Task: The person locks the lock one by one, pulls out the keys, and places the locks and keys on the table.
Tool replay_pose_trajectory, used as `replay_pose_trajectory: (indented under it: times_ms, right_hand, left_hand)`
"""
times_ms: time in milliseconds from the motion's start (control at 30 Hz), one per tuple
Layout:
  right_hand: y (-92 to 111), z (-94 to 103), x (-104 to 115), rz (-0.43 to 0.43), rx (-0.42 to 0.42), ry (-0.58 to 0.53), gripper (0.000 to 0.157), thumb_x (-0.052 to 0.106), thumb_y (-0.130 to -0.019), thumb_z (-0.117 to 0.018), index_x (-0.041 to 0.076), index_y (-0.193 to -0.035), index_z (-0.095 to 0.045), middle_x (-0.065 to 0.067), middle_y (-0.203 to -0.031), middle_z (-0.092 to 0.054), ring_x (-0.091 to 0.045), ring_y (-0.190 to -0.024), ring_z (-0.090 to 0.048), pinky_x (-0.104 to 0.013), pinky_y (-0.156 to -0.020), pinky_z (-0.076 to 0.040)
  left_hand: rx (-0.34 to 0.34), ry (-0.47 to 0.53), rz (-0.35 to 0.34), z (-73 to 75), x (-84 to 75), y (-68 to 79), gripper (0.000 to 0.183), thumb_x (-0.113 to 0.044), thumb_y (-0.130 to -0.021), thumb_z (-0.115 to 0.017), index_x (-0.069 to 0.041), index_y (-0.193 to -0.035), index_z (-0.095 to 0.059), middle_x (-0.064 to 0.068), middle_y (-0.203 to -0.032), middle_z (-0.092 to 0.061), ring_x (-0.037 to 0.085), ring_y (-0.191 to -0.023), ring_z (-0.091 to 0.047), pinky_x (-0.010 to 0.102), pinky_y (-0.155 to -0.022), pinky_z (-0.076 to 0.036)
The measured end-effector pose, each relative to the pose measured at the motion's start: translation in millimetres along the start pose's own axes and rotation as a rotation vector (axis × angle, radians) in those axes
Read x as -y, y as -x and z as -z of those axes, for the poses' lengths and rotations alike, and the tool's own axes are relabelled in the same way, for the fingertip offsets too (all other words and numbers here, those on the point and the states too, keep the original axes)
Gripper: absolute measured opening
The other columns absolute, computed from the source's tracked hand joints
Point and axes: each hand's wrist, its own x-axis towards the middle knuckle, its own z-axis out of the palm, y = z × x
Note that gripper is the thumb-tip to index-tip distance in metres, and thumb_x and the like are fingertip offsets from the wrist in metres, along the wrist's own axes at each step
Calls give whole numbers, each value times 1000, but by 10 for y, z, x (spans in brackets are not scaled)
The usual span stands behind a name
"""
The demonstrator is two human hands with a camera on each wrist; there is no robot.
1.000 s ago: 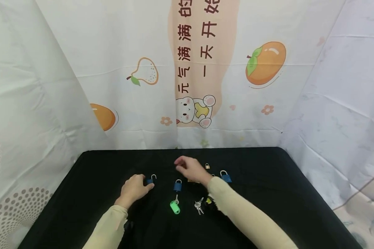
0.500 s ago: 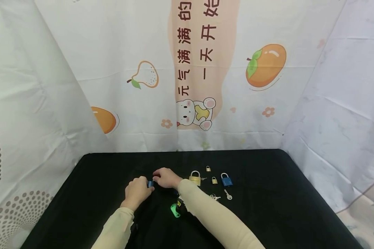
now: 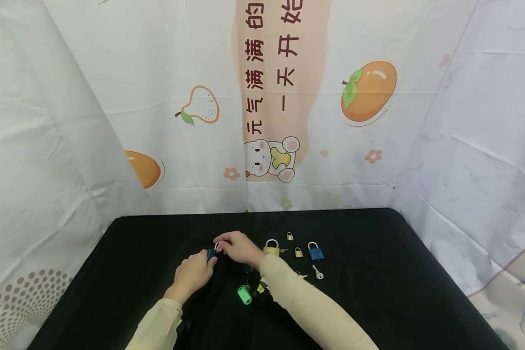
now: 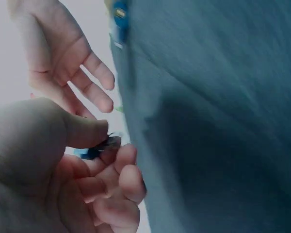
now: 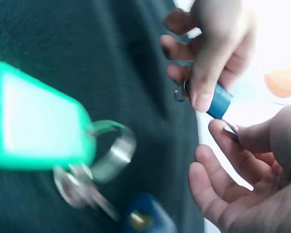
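My left hand [image 3: 194, 273] grips the body of a small blue padlock [image 5: 220, 101] between thumb and curled fingers, off the table. A small metal ring [image 5: 179, 93] shows beside its lower end in the right wrist view. With thumb and index finger, my right hand [image 3: 241, 250] pinches the padlock's silver shackle [image 5: 231, 130]; its other fingers are loosely extended. Whether the shackle is locked cannot be made out. Beneath the right forearm lies a second blue padlock [image 5: 148, 216], partly hidden in the head view. A key on a green tag [image 3: 244, 295] lies just in front of it.
On the black-covered table [image 3: 376, 301], right of the hands, lie a large brass padlock [image 3: 271, 251], two small brass padlocks [image 3: 299, 253], a larger blue padlock [image 3: 316, 252] and a loose key [image 3: 318, 272]. The right sleeve partly covers some keys [image 3: 302, 275]. A printed curtain [image 3: 192, 194] hangs behind.
My right hand has moved left from above the brass padlock to the blue padlock and now pinches its shackle. The left hand keeps its grip, shifting only slightly.
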Motion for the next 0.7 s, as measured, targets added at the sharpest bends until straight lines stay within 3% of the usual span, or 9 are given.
replay_pose_trajectory:
  times_ms: [100,233,400,533,700]
  right_hand:
    - [145,242,41,10,34,-87,27,11,-108,-51,3,-127,-68,-6,-98,-73,-20,-88,-66,-26,-72,-53]
    - [449,576,92,49,100,-246,31,16,-108,-52,4,-133,-65,-7,-107,-73,-24,-101,-69,-33,-85,-57]
    - [919,905,180,205,150,-362,35,19,-107,-55,0,-136,-61,-11,-114,-72,-27,-108,-69,-40,-92,-55]
    - [1230,1069,268,354,89,-311,30,11,-106,-54,-3,-131,-63,-11,-110,-73,-27,-104,-71,-40,-91,-55]
    - [1455,1170,370,437,-42,-157,20,5,-105,-54,4,-117,-69,-5,-100,-74,-22,-90,-71,-34,-79,-58]
  left_hand:
    - [-31,69,-70,47,-124,56,27,-26,-106,-55,-11,-83,-53,0,-65,-44,15,-50,-43,30,-46,-34]
    - [-12,236,-126,184,-390,204,30,-32,-109,-47,-12,-88,-55,-1,-70,-49,13,-55,-45,28,-50,-38]
    - [38,469,-212,368,-783,496,38,-43,-110,-40,-15,-92,-58,-3,-79,-57,15,-66,-53,29,-58,-44]
    - [98,595,-331,446,-1032,648,36,-40,-111,-40,-14,-93,-57,-3,-76,-56,14,-65,-54,28,-56,-44]
    - [114,597,-461,440,-1214,680,31,-34,-111,-40,-15,-92,-57,-5,-75,-55,9,-61,-50,27,-54,-44]
